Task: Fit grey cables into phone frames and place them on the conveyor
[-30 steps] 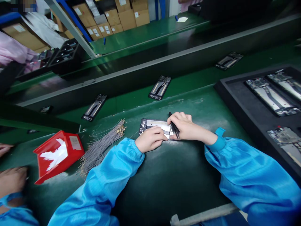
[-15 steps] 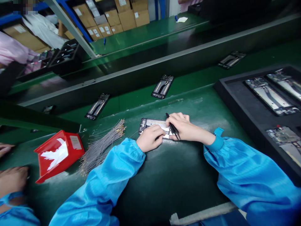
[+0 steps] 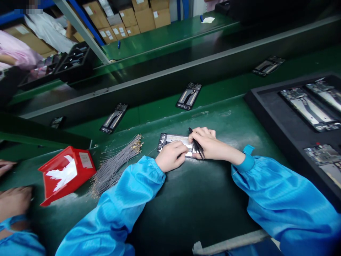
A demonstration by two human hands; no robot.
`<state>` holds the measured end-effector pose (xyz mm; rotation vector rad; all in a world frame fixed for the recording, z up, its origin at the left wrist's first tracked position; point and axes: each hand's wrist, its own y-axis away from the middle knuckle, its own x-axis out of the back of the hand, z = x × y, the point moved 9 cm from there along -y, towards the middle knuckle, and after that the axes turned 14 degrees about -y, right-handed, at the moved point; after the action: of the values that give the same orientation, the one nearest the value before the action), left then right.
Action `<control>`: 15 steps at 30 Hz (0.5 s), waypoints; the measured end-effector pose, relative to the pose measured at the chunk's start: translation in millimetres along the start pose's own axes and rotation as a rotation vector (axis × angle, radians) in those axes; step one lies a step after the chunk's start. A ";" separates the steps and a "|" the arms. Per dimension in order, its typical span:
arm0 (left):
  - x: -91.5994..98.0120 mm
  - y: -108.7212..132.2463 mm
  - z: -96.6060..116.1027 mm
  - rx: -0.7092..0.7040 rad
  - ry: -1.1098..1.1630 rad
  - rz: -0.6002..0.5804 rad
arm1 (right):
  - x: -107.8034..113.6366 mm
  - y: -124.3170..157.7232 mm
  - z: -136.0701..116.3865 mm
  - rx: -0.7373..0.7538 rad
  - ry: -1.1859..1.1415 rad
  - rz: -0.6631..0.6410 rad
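An opened phone frame (image 3: 174,139) lies sideways on the green bench, circuit parts at its left end and a silvery middle. My left hand (image 3: 172,156) rests over its near side, fingers curled and pinched near the right end; whatever they grip is hidden. A thin grey cable (image 3: 152,152) sticks out past the frame's left edge, beside my left wrist. In my right hand (image 3: 204,142) are black tweezers (image 3: 197,146), slanting down, tips close to the bench. The right fingers also touch the frame's right end. Left of my arm lies a bundle of thin grey cables (image 3: 117,165) with gold-coloured ends.
A red bin (image 3: 86,170) with white strips stands at left, near a co-worker's hand (image 3: 16,202). Opened phones, including one phone (image 3: 189,96), lie on the green strip behind. At right, a black foam tray (image 3: 262,106) holds several phones. A metal rail (image 3: 160,78) crosses behind.
The phones on the strip behind have shifted slightly to the right. Both my hands keep almost the same pose on the phone frame. Far left, a person in pink has moved an arm.
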<state>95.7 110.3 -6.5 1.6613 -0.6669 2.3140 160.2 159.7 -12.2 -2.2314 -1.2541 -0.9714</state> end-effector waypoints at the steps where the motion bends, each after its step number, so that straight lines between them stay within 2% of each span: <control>1: 0.0 0.0 0.1 -0.002 -0.001 -0.001 | 0.0 0.1 -0.3 0.000 -0.002 0.000; 15: 2.5 -0.7 0.8 0.007 -0.013 0.007 | -1.0 -2.4 -2.8 0.022 0.037 -0.008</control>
<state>95.8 110.3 -3.7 1.6808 -0.6693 2.3150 156.7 158.7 -11.0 -2.1831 -1.2526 -0.9925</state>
